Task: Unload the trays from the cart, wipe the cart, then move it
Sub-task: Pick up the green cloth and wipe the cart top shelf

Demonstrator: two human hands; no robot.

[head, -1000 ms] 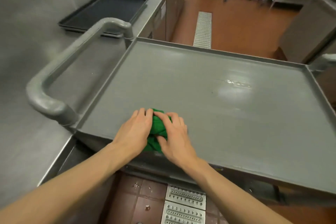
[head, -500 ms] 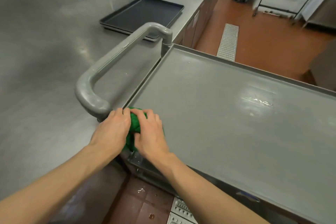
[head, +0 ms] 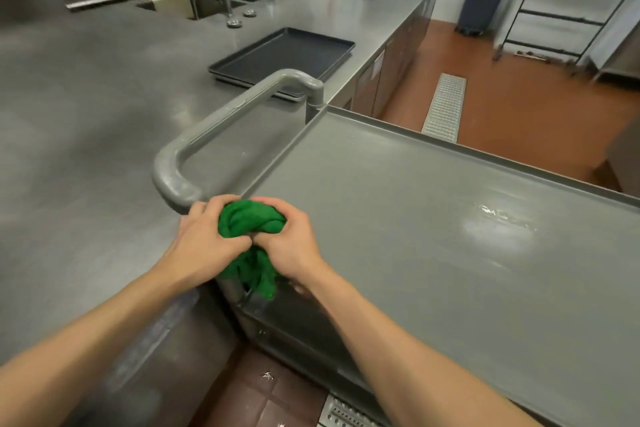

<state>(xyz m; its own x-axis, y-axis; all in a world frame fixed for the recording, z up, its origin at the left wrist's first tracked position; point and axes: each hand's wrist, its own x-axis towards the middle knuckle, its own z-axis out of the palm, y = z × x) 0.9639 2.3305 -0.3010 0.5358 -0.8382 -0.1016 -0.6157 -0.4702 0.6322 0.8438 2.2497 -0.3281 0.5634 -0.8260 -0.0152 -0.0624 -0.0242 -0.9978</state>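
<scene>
Both hands bunch a green cloth (head: 251, 222) at the cart (head: 433, 253) top's near corner, just beside the handle (head: 221, 128). The left hand (head: 204, 239) and right hand (head: 291, 239) have their fingers (head: 214, 204) curled tight around the wad, a tail of it dangling over the cart's edge. The trays (head: 282, 57) sit stacked on the bench (head: 86, 97) at 12 o'clock, well apart from the cart. Risk ahead: wiping with a balled cloth could leave streaks, the glossy patch at 3 o'clock suggests damp spots, and the loose tail could snag on the handle's base.
</scene>
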